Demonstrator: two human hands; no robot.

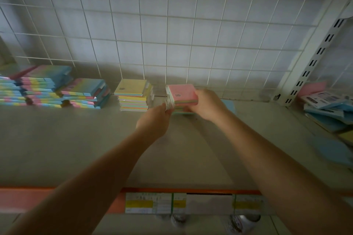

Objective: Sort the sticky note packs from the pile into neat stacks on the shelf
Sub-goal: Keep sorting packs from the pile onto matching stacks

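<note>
Squaring a stack. My right hand grips the pink-topped pack; left hand pinches its near corner, at the shelf back. Next: align edges, release gently.

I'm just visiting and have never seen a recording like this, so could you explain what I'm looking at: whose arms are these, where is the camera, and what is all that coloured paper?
No machine here: these are a person's bare arms, filmed by one wide-angle camera worn on the head, looking down at a grey shop shelf backed by a white wire grid. The left hand and right hand both grip a pink-topped stack of sticky note packs. Beside it to the left stand a yellow-topped stack and taller rainbow-striped stacks. At far right lies an untidy pile of blue and pink packs, seemingly waiting to be sorted.
</note>
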